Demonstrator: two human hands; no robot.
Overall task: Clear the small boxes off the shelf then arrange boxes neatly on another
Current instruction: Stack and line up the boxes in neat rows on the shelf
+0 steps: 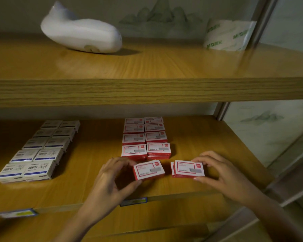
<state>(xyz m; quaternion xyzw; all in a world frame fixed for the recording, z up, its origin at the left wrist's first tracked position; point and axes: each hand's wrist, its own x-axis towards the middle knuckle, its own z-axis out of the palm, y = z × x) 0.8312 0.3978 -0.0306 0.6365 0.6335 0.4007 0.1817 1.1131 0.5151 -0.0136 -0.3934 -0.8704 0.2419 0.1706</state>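
Head view, looking down on two wooden shelves. Lower wooden shelf (98, 175) carries the work. Left hand (112, 179) at 6 o'clock of the frame, fingers curled round a small red-and-white cardboard box (148, 169): thumb at its near left corner, fingertips at its far left corner; box tilted a little clockwise, whether it rests on the board or is lifted I cannot tell. Right hand (222, 173) at 4 o'clock, pinching a second red-and-white box stack (189, 168) by its right end, thumb on the near edge, fingers on the far edge (another box edge shows beneath and to the left, so at least two here). The two held boxes lie side by side, apart, a narrow gap between them.

Just beyond them, toward 12 o'clock, a double column of red-and-white boxes (145, 137) runs back to the shelf rear, five rows, the front rows stacked at least two high. At 9 o'clock, well apart, a double column of white boxes with blue bands (38, 152), five rows, angled.

Shelf front edge: blue price labels (133, 201).

Upper wooden shelf (147, 67): white plastic-wrapped bundle (80, 32) at 11 o'clock, white packet with green lettering (227, 34) at 1 o'clock (blurred, print unreadable).
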